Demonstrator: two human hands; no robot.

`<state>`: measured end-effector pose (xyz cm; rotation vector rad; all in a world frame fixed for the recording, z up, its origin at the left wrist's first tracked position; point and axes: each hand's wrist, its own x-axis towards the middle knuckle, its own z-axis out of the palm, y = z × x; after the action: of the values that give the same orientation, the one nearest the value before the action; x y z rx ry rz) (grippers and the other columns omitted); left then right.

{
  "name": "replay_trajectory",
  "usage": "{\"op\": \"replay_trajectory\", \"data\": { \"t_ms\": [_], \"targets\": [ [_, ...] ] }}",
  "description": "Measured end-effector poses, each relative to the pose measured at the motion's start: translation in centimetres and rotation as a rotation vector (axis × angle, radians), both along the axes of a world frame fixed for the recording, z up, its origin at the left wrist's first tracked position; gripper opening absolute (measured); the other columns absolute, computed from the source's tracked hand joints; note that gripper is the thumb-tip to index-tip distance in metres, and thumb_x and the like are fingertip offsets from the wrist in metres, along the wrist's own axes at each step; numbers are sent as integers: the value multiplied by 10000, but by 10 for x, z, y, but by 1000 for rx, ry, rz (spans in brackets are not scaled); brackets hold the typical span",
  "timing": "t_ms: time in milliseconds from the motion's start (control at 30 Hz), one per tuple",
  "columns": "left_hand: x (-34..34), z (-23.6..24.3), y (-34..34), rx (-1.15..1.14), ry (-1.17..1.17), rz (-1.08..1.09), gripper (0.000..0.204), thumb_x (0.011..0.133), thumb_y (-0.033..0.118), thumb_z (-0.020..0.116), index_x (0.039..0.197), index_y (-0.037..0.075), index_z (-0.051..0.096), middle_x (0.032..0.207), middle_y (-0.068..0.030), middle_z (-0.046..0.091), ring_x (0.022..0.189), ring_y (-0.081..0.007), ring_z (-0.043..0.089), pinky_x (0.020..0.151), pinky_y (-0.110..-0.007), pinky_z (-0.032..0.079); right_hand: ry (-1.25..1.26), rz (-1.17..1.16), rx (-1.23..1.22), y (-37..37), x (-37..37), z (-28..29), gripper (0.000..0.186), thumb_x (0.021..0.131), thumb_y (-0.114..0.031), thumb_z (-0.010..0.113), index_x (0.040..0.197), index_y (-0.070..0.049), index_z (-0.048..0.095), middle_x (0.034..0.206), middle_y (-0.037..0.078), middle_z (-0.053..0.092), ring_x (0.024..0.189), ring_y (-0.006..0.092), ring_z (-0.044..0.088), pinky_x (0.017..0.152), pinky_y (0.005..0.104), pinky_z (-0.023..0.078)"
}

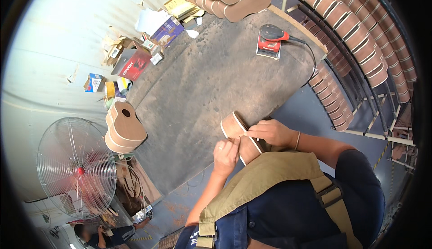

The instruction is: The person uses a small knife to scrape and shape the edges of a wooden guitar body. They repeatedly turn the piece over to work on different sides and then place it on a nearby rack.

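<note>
A small wooden ukulele body [248, 148] stands on edge at the table's near edge, its curved side with pale edge strips turned up, its lower part against my apron. My left hand [226, 155] is closed, fingertips pressed on the near left of that side. My right hand [274, 134] reaches in from the right, its fingers closed at the far right edge strip. Whether a small piece sits under either hand's fingertips is too fine to tell. A second ukulele body [123, 129] with a round sound hole stands at the table's left edge.
A red-and-black corded sander [270, 42] sits far right on the dark table [189, 91]. Stacked wooden bodies [243, 3] stand at the back; boxes [135, 62] line the left. A large fan [81, 170] is at left. Racks of bodies [346, 28] flank the right. Another person [108, 235] is lower left.
</note>
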<state>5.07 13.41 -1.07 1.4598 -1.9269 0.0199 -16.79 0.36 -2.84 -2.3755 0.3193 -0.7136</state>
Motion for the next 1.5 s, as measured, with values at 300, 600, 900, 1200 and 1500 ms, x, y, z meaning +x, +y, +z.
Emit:
{"op": "replay_trajectory", "data": {
  "t_ms": [300, 600, 900, 1200, 1500],
  "targets": [
    [25, 18, -48, 236, 169, 207, 113, 821, -14, 761, 926, 27, 752, 768, -131, 570, 743, -334, 557, 688, -444, 468, 31, -48, 259, -52, 50, 9, 315, 916, -63, 627, 1206, -61, 750, 1062, 154, 732, 963, 354, 683, 834, 435, 557],
    [-17, -8, 26, 176, 117, -14, 261, 746, -57, 735, 1001, -1, 726, 867, -123, 630, 799, -311, 605, 759, -400, 527, 110, 55, 186, 19, -22, 9, 416, 879, 1, 582, 1260, -62, 737, 1102, 135, 759, 980, 328, 712, 858, 396, 588],
    [-37, 31, 27, 442, 646, 493, 701, 785, 238, 927, 1316, -45, 568, 1068, -137, 632, 1050, -271, 650, 900, -411, 532, -246, -375, 1243, -6, -36, 27, 289, 1043, -52, 639, 1295, 83, 676, 1056, 175, 778, 877, 197, 771, 792, 324, 649],
    [-58, -8, 38, 561, 809, 614, 1252, 702, 289, 916, 1591, -17, 89, 1488, -321, 444, 1364, -458, 509, 1131, -491, 445, -217, -560, 1372, 23, -46, -65, 287, 1060, -153, 658, 1241, 67, 621, 1109, 201, 752, 982, 259, 770, 871, 354, 647],
    [12, -29, 90, 403, 1936, 58, 681, 997, 180, 726, 1581, 25, 412, 1524, -155, 555, 1385, -241, 556, 1173, -375, 441, -468, -324, 1717, 16, 3, -64, 161, 1086, -126, 619, 1192, -7, 596, 1188, 157, 717, 1085, 226, 727, 945, 325, 611]
  ]
}}
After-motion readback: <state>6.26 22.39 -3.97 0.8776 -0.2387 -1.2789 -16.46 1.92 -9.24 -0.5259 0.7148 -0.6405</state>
